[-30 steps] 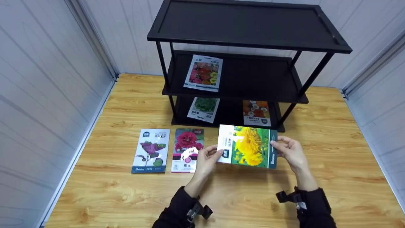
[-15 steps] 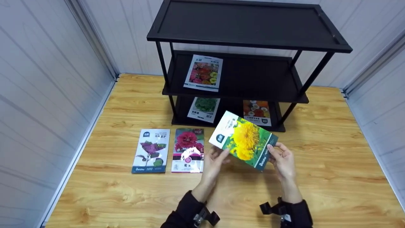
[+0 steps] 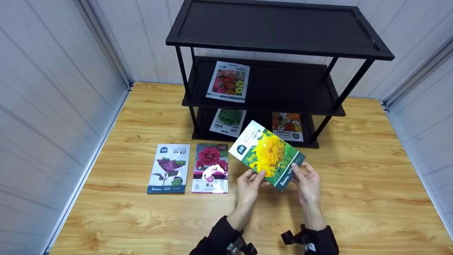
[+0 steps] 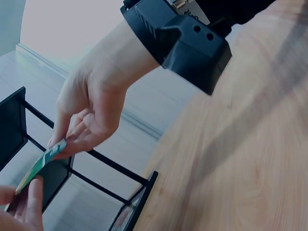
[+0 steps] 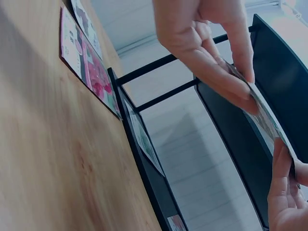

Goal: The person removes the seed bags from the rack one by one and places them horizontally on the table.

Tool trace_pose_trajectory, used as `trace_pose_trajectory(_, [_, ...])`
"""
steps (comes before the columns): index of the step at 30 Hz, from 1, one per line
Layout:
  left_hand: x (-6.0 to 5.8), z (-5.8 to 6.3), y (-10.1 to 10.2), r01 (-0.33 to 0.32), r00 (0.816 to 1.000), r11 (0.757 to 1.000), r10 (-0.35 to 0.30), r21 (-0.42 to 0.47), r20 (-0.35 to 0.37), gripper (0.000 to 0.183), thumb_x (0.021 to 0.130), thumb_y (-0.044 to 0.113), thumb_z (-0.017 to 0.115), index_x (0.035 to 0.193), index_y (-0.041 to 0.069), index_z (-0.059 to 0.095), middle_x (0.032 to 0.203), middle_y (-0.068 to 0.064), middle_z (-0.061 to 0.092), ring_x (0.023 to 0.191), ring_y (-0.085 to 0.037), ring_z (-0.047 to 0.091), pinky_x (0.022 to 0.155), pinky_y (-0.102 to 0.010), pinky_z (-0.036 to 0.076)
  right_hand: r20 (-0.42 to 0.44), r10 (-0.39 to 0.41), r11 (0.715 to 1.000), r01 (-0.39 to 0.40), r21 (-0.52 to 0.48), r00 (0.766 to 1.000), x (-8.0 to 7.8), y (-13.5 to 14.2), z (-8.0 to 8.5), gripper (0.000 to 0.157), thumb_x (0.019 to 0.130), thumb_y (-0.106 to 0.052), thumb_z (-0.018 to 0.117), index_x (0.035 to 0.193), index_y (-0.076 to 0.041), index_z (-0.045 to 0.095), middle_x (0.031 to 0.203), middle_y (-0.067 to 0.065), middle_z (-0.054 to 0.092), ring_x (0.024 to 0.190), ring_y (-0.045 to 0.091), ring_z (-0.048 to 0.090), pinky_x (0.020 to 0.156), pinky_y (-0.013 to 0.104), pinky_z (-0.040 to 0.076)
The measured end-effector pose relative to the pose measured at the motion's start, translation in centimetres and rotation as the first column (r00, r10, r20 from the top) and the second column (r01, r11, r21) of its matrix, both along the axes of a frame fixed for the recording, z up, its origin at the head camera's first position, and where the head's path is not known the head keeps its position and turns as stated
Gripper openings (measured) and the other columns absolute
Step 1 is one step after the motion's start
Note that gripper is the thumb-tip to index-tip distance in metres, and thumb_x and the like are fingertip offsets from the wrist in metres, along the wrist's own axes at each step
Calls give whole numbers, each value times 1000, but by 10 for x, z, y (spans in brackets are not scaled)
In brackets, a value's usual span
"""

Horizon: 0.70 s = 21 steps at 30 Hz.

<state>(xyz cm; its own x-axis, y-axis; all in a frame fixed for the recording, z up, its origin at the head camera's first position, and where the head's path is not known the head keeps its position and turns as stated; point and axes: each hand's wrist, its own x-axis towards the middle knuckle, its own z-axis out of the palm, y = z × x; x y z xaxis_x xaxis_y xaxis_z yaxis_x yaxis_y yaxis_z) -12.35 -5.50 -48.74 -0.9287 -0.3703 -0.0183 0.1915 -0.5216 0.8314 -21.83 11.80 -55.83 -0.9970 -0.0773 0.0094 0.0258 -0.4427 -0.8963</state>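
The packet with the yellow flower (image 3: 270,152) is in the air over the desk (image 3: 368,170), before the front edge of the black rack (image 3: 283,30). A second ago its long sides ran nearly level; now it slants, its white end up toward the rack's left side and its dark green end down toward the desk's near side. The left hand (image 3: 247,187) has moved from the white end to the lower long edge, where it pinches the packet, thumb on the front. The right hand (image 3: 308,186) still grips the dark green end, also with its thumb on the face. The hands are now closer together. The purple-flower packet (image 3: 170,170) and the pink-flower packet (image 3: 210,168) lie as before, side by side toward the desk's left edge. The rack's three packets are unchanged too.
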Motion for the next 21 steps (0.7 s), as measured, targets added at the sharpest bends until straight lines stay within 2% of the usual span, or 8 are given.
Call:
trace_pose_trajectory(3, [-1,-1,0,-52,999,999,52,-5,-14,19,82,9,63,89,-9,60,72,-13,65,54,-14,58,54,-32,52,8,13,1000,-14,19,1000,5,-2,0,23,84,-1,58,105,7,52,83,23,64,65,24,63,54,31,52])
trace_pose_trajectory(4, [1,10,-1,-62,998,998,62,0,21,20,82,7,63,88,-11,59,71,-12,64,53,-14,57,54,-32,52,14,23,1000,-23,19,1000,7,-3,1,23,84,-1,58,104,6,52,82,23,64,65,24,63,54,31,52])
trace_pose_trajectory(6, [0,12,-3,-85,995,996,85,7,45,18,82,3,61,87,-13,57,68,-11,63,50,-12,55,50,-25,50,16,47,999,-48,17,999,12,-4,1,23,84,0,57,106,6,51,82,23,64,65,24,62,54,31,52])
trace_pose_trajectory(7, [3,21,-5,-91,992,996,89,15,94,18,82,1,60,87,-16,56,68,-12,63,50,-12,54,50,-24,50,18,62,998,-62,16,998,15,-4,2,25,84,0,58,107,6,51,83,23,64,66,24,62,55,32,53])
trace_pose_trajectory(10, [2,23,-10,-98,986,995,97,3,135,16,82,-2,58,90,-16,56,70,-13,63,51,-10,52,49,-20,47,21,96,995,-97,23,995,23,-5,1,30,84,-1,58,112,5,50,85,22,64,66,24,63,57,32,53])
trace_pose_trajectory(15, [1,23,-18,-73,983,995,83,-64,167,17,83,-1,59,92,-15,57,73,-12,64,55,-8,52,52,-20,46,16,213,975,-213,64,977,32,1,11,34,87,0,54,119,7,47,88,25,62,66,28,62,58,35,53])
trace_pose_trajectory(19, [1,22,-22,-29,982,993,51,-119,181,18,83,2,59,93,-13,59,74,-12,64,55,-8,52,51,-20,46,29,321,936,-322,145,947,21,15,10,29,91,-13,50,116,1,50,90,19,63,73,26,63,64,38,52])
trace_pose_trajectory(21, [2,22,-23,-7,981,990,33,-138,190,19,83,3,60,94,-12,59,75,-13,65,56,-8,53,51,-21,47,50,314,924,-318,213,948,17,16,27,33,90,-22,52,114,1,51,91,16,63,76,25,62,67,38,52])
